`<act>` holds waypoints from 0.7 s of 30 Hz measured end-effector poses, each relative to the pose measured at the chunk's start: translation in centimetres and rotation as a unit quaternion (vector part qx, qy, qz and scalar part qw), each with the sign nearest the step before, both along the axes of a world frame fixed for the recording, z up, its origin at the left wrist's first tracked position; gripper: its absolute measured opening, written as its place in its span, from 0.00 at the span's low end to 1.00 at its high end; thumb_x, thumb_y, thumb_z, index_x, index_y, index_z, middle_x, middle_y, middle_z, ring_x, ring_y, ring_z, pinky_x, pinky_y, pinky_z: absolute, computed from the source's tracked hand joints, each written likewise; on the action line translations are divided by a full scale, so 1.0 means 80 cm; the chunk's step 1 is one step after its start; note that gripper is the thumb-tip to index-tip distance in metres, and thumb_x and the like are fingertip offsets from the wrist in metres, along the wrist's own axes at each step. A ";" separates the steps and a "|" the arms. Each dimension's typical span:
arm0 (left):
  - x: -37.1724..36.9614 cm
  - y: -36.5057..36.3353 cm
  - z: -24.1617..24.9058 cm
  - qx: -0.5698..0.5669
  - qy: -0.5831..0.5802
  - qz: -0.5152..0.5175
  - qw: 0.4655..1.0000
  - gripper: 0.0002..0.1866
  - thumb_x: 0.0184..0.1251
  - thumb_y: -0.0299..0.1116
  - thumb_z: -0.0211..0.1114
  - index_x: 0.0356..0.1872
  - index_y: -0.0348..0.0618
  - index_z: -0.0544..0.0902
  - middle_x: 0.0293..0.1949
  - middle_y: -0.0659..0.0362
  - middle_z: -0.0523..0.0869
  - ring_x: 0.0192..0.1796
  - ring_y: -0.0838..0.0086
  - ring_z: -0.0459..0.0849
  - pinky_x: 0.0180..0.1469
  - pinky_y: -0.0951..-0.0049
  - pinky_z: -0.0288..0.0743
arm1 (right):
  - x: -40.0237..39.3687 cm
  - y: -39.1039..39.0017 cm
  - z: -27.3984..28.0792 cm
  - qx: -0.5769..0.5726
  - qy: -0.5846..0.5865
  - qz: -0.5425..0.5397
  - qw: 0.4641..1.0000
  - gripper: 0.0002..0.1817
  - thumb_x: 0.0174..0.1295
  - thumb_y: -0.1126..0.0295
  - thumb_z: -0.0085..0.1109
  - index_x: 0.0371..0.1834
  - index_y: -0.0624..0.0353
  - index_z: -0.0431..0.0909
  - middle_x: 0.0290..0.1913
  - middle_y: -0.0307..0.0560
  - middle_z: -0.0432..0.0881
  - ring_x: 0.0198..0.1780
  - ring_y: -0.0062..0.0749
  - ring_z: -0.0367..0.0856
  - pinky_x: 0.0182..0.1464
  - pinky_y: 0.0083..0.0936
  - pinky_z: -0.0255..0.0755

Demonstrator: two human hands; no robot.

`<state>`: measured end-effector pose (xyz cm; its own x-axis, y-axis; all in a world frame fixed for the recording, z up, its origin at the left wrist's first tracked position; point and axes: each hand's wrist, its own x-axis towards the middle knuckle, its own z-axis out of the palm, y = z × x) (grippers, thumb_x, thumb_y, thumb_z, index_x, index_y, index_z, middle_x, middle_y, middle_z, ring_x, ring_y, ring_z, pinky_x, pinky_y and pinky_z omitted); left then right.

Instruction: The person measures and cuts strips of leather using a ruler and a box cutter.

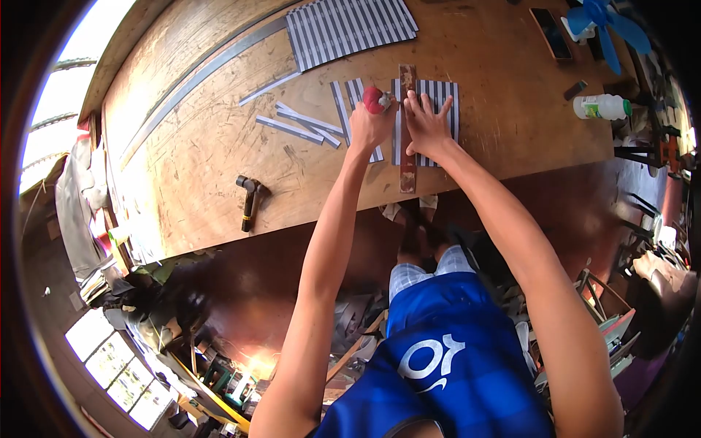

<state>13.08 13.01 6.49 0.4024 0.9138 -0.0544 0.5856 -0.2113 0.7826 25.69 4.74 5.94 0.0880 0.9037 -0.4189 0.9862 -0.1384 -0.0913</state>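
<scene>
My left hand [369, 130] is closed around a tool with a rounded red top [374, 101]; its lower end is hidden. The tool stands beside a worn brown straightedge bar [407, 179], which lies across a sheet with dark and white stripes [447, 117]. With fingers spread, my right hand [428, 133] lies flat on that sheet, its fingertips against the bar. Just left of my left hand are narrower striped pieces [339, 98], partly covered by it. Several loose cut strips [289, 129] lie farther left on the wooden table [197, 160].
A pile of striped sheets [350, 29] and a long metal strip [212, 66] lie toward the back. A hammer [250, 203] rests near the front edge. At the right are a phone [550, 33], a blue fan [606, 25] and a white bottle [602, 107].
</scene>
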 end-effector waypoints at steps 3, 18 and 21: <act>-0.012 -0.028 0.006 0.016 0.006 0.000 1.000 0.20 0.66 0.46 0.72 0.36 0.39 0.77 0.32 0.44 0.86 0.39 0.43 0.86 0.38 0.53 0.77 | 0.000 0.000 0.002 0.010 0.009 -0.006 1.000 0.67 0.36 0.52 0.86 0.80 0.67 0.56 0.85 0.55 0.50 0.84 0.55 0.50 0.68 0.95 0.35; -0.098 -0.156 0.019 -0.034 0.063 -0.004 0.997 0.18 0.68 0.40 0.74 0.25 0.39 0.80 0.25 0.50 0.85 0.27 0.59 0.85 0.31 0.59 0.75 | -0.003 0.005 0.006 -0.038 -0.007 -0.009 0.999 0.70 0.36 0.52 0.85 0.83 0.64 0.51 0.86 0.52 0.44 0.85 0.53 0.46 0.68 0.95 0.31; -0.138 -0.156 -0.009 -0.086 -0.050 0.040 0.994 0.14 0.72 0.43 0.67 0.34 0.41 0.85 0.25 0.46 0.86 0.30 0.51 0.88 0.32 0.57 0.78 | -0.002 0.005 0.005 -0.039 -0.003 -0.010 0.999 0.70 0.37 0.52 0.85 0.82 0.64 0.51 0.86 0.52 0.43 0.85 0.53 0.46 0.68 0.94 0.32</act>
<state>2.08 0.50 5.77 0.3392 0.9241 -0.1758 0.5134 -0.0253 0.8578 25.52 5.16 6.36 0.1089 0.8664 -0.4872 0.9837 -0.1646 -0.0729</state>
